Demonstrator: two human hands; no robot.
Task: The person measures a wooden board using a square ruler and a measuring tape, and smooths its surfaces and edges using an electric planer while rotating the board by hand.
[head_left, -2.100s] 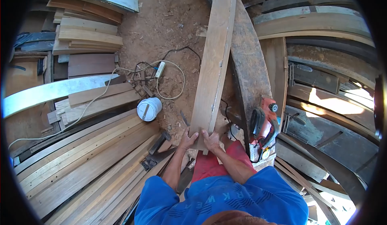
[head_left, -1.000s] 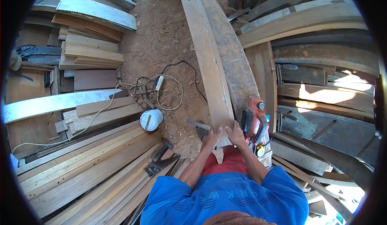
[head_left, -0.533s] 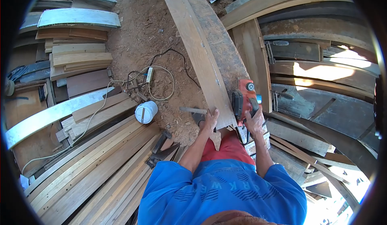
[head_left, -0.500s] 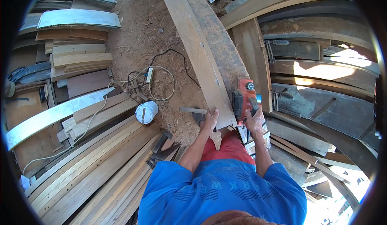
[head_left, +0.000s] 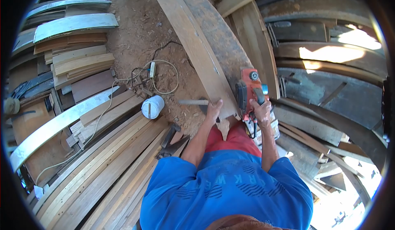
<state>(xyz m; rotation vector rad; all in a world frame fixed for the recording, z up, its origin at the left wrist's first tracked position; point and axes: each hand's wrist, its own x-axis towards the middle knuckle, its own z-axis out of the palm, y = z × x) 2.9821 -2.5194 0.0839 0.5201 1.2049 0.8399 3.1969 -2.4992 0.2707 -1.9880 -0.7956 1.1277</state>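
Observation:
My left hand (head_left: 214, 109) is closed round the near end of a long wooden board (head_left: 197, 49), thumb on top and fingers out of sight beneath. My right hand (head_left: 262, 111) wraps round the rear handle of a red electric planer (head_left: 251, 81). The planer sits beside the board's right edge, over the near end of a worn, dark bench plank (head_left: 226, 44). A narrow pale strip (head_left: 191, 102) sticks out left of my left hand; I cannot tell what it is attached to. Between my legs shows a pale wooden piece (head_left: 223, 128).
A white bucket (head_left: 152, 107) stands on the ground at left, near a power strip (head_left: 152, 70) with looped cords. Long boards (head_left: 111, 160) and curved planks (head_left: 74, 26) are stacked on the left. More timber (head_left: 337, 73) is piled on the right. A hammer (head_left: 169, 135) lies near my left forearm.
The view has shifted slightly. My right hand and the planer have moved a little upward in the picture, as has the board's near end with my left hand. Both holds look the same.

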